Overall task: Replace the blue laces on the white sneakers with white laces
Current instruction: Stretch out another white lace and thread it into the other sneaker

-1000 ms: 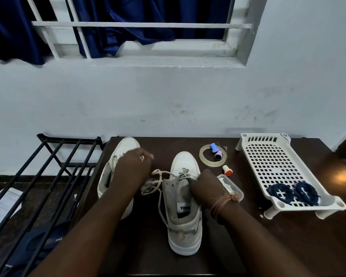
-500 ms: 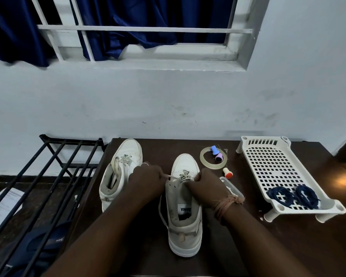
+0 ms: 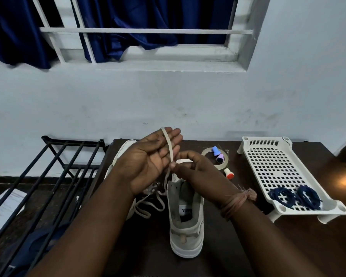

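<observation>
Head view: over the near white sneaker (image 3: 186,216) on the counter (image 3: 288,246), the white lace (image 3: 169,145) could slip loose or twist if the pinch slackens. The left hand (image 3: 148,158) lies flat, fingers (image 3: 171,136) wide, lace across them; the right hand (image 3: 194,168) pinches it (blue laces (image 3: 296,197) sit in the white tray (image 3: 268,156)).

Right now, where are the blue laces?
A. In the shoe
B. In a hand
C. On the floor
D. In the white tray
D: two coiled blue laces lie at the near end of the white tray, away from both hands.
</observation>
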